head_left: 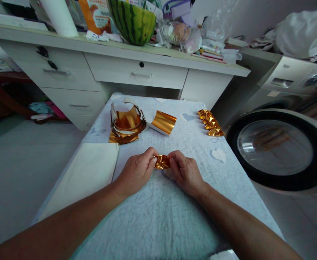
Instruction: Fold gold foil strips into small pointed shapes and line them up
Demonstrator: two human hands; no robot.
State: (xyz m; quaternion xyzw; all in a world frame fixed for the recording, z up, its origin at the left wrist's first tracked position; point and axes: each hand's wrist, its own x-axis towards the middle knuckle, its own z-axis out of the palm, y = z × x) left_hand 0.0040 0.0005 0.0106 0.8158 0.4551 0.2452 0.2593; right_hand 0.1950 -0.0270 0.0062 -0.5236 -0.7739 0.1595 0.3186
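Between my two hands is a small folded piece of gold foil paper (162,162), creased and shiny. My left hand (140,168) pinches its left end, thumb against fingers. The right end is pinched by my right hand (184,171). Just beyond them a single curved sheet of gold foil paper (163,122) lies with its white underside partly showing. To its left sits a curled stack of gold foil sheets (127,122). Several folded gold foil pieces (210,123) form a row at the far right of the cloth.
A pale blue patterned cloth (158,216) covers the table, with a cream sheet (93,166) on its left. Behind stands a white drawer desk (136,70) bearing a cut watermelon (133,21). The open round door of a washing machine (277,148) is at right.
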